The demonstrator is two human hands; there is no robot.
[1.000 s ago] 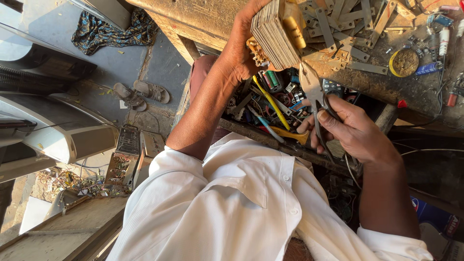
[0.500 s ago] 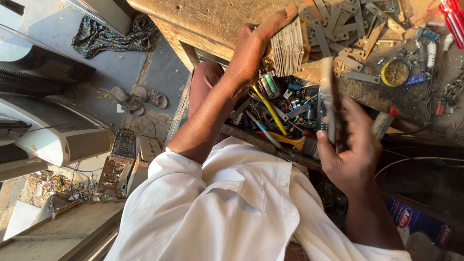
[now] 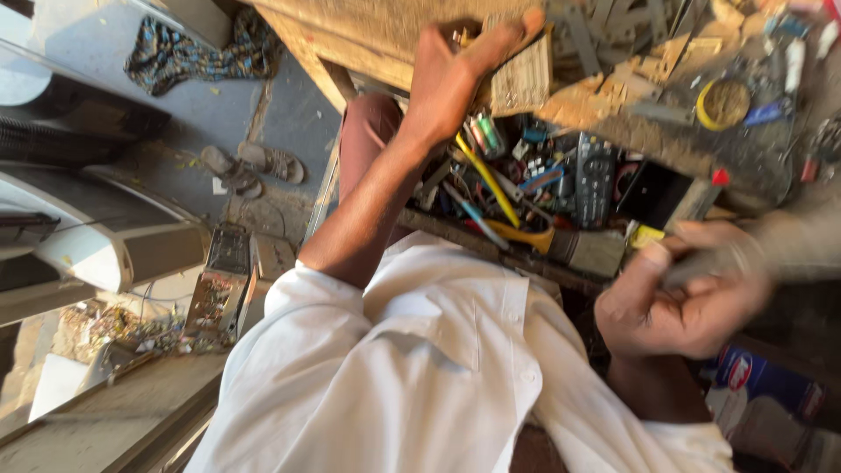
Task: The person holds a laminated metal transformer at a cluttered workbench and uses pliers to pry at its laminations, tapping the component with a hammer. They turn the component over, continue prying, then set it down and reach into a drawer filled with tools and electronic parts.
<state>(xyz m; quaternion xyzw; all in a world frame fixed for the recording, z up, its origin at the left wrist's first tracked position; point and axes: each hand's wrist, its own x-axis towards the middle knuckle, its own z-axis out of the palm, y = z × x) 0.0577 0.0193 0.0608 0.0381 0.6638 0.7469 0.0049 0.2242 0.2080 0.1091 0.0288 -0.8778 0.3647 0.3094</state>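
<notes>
My left hand reaches up to the wooden workbench and grips a finned metal block at the bench edge, thumb laid across its top. My right hand is low at the right, close to my white shirt, closed around a grey metal tool that is blurred by motion. Between the hands lies an open drawer crammed with tools: a yellow-handled screwdriver, a black remote control and a paintbrush.
Metal brackets, wood scraps and a yellow tape roll litter the bench top. On the floor at left are sandals, a patterned cloth, circuit boards and a white appliance casing. A blue can sits at lower right.
My right hand has dropped down and to the right, away from the drawer, with the tool in it. My left hand has slid across the finned block, its thumb now along the top.
</notes>
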